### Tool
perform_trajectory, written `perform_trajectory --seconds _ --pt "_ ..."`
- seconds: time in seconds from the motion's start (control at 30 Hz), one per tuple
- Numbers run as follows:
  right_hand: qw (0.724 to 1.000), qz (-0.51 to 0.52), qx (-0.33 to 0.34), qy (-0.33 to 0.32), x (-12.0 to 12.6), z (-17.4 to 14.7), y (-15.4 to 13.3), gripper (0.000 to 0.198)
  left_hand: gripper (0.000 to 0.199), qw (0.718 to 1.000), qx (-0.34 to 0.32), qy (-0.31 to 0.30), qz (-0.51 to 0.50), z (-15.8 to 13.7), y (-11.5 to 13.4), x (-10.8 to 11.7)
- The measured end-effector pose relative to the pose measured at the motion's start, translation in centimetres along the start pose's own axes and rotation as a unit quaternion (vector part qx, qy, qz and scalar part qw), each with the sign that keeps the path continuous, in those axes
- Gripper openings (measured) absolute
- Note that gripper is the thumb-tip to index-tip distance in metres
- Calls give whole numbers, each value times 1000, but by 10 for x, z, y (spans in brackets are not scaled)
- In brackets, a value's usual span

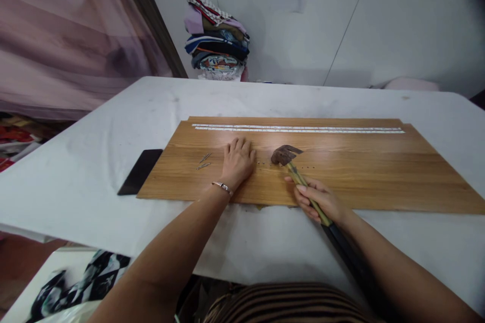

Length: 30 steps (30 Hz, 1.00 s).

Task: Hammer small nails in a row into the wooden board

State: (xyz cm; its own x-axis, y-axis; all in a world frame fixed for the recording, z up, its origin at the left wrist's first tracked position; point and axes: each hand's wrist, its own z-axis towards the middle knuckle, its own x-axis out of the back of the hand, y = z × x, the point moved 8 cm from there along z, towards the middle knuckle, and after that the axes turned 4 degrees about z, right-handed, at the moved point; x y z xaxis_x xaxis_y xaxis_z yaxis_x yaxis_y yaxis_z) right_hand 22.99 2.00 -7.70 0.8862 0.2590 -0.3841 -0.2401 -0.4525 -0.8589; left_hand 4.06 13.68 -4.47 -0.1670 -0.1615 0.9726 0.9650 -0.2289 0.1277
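Note:
My right hand (316, 199) is wrapped round the handle of a claw hammer (287, 155), whose rusty head is low over the wooden board (379, 176). Whether the head touches the wood I cannot tell. My left hand (239, 160) lies flat on the board, fingers stretched away from me. Left of it lie several nails (203, 162) in two small groups. A row of small dots, nail heads or holes, runs across the board between my hands and on past the hammer head. Two white measuring strips (299, 129) run along the board's far side.
A white-covered table (94, 146) carries the board. Partly beside the board's left edge is a flat black object (140, 172). Folded clothes (217, 40) are stacked against the back wall, and a pink curtain (76, 35) hangs at left. Patterned cloth (87, 282) lies low at left.

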Motion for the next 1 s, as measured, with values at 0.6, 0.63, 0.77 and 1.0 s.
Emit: perform_trajectory --seconds 0.6,0.63,0.77,1.0 --pt "1000 4 4 -6 1 1 2 58 32 1000 0 0 4 1 0 0" --pt "1000 5 8 -5 1 1 2 58 32 1000 0 0 3 1 0 -1" --pt "1000 6 2 1 2 2 4 59 33 1000 3 3 -2 0 -1 -2" --pt "1000 6 1 -4 2 3 3 59 33 1000 6 0 -3 0 -1 -2"
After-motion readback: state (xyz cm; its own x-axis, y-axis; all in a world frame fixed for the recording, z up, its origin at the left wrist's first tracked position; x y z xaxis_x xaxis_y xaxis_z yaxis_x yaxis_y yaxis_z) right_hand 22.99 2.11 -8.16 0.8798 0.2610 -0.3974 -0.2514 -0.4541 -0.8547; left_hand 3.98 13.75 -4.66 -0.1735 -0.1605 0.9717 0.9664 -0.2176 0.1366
